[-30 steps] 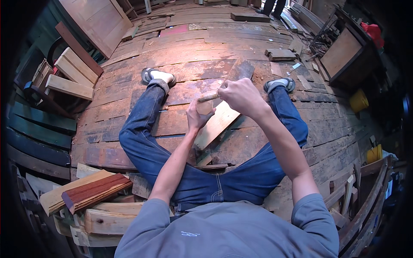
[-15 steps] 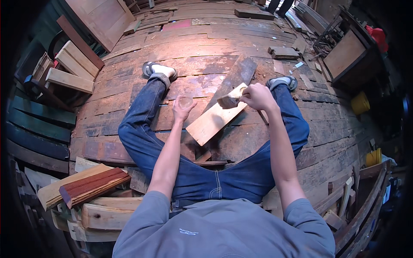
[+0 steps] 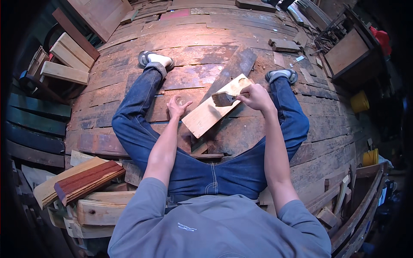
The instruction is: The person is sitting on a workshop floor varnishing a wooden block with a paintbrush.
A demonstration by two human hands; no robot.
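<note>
My right hand is closed round the handle of a wide flat paintbrush, whose dark bristles point left over a pale wooden board. Whether the bristles touch the wood I cannot tell. The board lies slanted between my legs, its far end resting on a dark plank; a darker patch marks its surface near that far end. Left of the board, my left hand curls its thumb and fingers round a small clear cup, which is hard to make out against the floor.
On my left are stacked offcuts, with a reddish-brown block on top. Pale boards lean farther off. A dark cabinet, a yellow bucket and another yellow container stand right. Timber pieces lie on the plank floor.
My right hand has lowered the paintbrush slightly and swung its bristles out flatter over the board. My left hand has shifted a little left and down with the cup.
</note>
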